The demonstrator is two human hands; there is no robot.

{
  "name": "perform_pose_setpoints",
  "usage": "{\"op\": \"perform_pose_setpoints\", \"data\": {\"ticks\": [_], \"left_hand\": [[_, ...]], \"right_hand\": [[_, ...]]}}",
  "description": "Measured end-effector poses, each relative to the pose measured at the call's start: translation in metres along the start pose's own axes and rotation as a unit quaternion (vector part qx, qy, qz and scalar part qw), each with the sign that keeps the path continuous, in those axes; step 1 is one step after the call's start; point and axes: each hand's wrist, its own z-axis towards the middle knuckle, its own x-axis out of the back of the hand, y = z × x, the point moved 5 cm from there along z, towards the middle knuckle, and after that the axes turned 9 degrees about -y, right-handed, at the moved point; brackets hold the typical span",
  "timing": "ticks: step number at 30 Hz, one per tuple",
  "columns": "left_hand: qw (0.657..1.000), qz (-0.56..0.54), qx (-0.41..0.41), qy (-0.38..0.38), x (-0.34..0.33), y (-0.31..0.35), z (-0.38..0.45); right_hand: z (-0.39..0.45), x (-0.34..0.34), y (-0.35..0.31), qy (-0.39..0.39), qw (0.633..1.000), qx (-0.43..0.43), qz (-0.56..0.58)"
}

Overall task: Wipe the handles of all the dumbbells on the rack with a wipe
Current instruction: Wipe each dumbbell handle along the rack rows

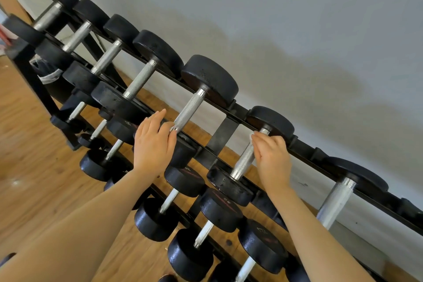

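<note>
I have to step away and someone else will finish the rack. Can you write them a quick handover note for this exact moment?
Left hand: open, resting on the near head of a top-row dumbbell.
Right hand: fingers on the handle of the next dumbbell to the right, with the white wipe just showing at the fingertips.
Rack: top and lower rows full of dumbbells.
Done: cannot tell which handles are wiped.
Left: finish this handle, then confirm the rest.

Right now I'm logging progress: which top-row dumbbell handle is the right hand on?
The handle second from the rack's right end. The right hand lies against it with a bit of white wipe at its fingers; other top-row handles are bare.
</note>
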Motion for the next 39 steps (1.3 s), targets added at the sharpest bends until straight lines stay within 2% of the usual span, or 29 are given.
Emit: {"op": "perform_pose_setpoints", "data": {"ticks": [5, 10, 16, 20, 25, 29, 34, 39], "left_hand": [[1.000, 0.018, -0.010, 0.013, -0.002, 0.000, -0.001], [0.999, 0.026, -0.010, 0.015, -0.005, -0.002, 0.000], [0.999, 0.026, -0.017, 0.031, -0.005, -0.003, 0.000], [0.999, 0.029, -0.014, 0.036, -0.006, -0.003, 0.001], [0.998, 0.033, -0.022, 0.038, -0.006, -0.004, 0.001], [0.998, 0.038, -0.024, 0.038, -0.006, -0.004, 0.001], [0.998, 0.039, -0.023, 0.039, -0.006, -0.003, 0.001], [0.998, 0.036, -0.023, 0.043, -0.005, -0.002, 0.001]], "right_hand": [[-0.009, -0.001, -0.010, -0.022, 0.997, 0.066, -0.024], [0.009, 0.009, -0.001, -0.031, 0.999, 0.004, -0.014], [0.000, 0.003, -0.008, -0.095, 0.994, 0.040, -0.035], [0.009, 0.009, -0.003, -0.085, 0.996, 0.013, -0.030], [0.004, 0.008, 0.000, -0.089, 0.994, 0.051, -0.043], [0.010, 0.012, 0.000, -0.074, 0.995, 0.045, -0.056], [0.003, 0.007, -0.006, -0.103, 0.987, 0.096, -0.079], [0.012, 0.013, 0.001, -0.090, 0.992, 0.058, -0.065]]}}
